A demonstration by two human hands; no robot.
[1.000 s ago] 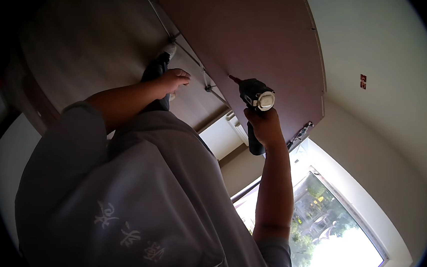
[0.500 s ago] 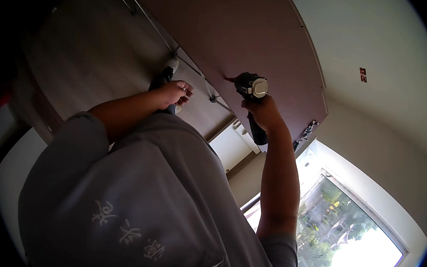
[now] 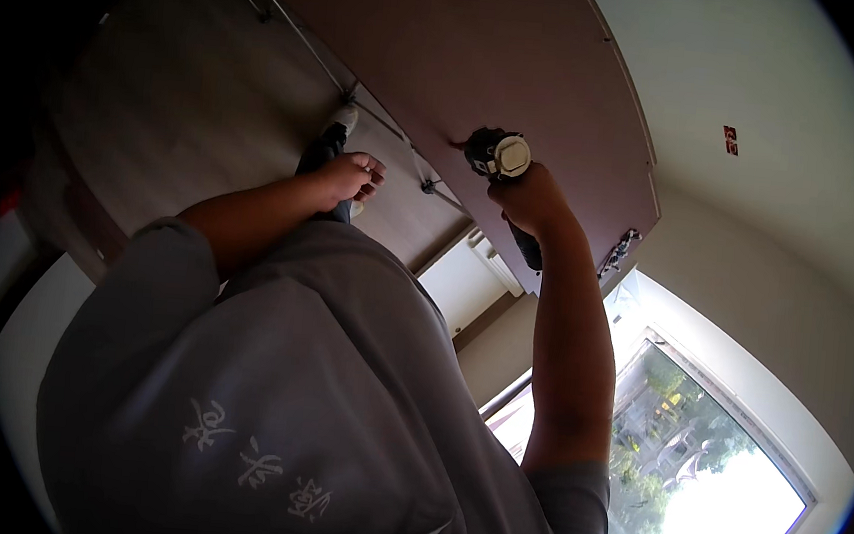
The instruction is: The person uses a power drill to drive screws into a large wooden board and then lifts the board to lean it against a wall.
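Observation:
My right hand (image 3: 532, 203) is wrapped round the grip of a dark cordless drill (image 3: 496, 154) with a pale round rear end. The drill's front end points at a large brown board (image 3: 443, 57); whether its tip touches the board I cannot tell. Left of the drill, my left hand (image 3: 351, 181) hovers with its fingers curled in, apart from the board. Anything inside those fingers is too small or hidden to make out.
Thin metal rods with dark joints (image 3: 429, 186) run along the board's near edge, above a greyish floor (image 3: 189, 98). A multicoloured bundle (image 3: 619, 252) hangs at the board's right corner. My shoe (image 3: 343, 118) stands by the rods. A bright window (image 3: 693, 459) fills the lower right.
The drill and my right hand have shifted slightly up in the picture, and my right forearm has swung a little to the right. My left hand has hardly moved.

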